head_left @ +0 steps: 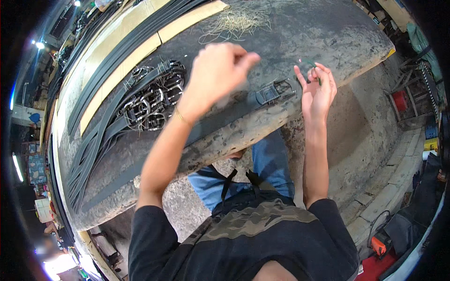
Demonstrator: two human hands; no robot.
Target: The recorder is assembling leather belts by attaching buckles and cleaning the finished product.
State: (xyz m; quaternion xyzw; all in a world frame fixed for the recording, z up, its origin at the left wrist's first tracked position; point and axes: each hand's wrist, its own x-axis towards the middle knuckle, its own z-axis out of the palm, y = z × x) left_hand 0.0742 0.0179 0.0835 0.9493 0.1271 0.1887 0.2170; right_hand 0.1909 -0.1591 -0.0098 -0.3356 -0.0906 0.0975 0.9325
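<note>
A black leather belt with a metal buckle (243,104) lies along the worn grey bench (328,33), its buckle end pointing toward the right hand (318,91). The left hand (218,70) hovers above it, fingers pressed together. The right hand's fingers pinch a thin green band (313,65).

Lighting: even, moderately bright over workbench (290,28); no hard shadows. Small bright lamps (39,45) upper left; blown-out white glare lower left corner. Fringe dim, black vignette round whole frame. Distortion: strong fisheye, bench edge and belts (117,56) bowed toward rim. Blur: left hand (218,70) motion-smeared at fingers; right hand (318,89) sharper. Metal buckles (150,100) carry small specular glints. Far left background soft, smeared.
</note>
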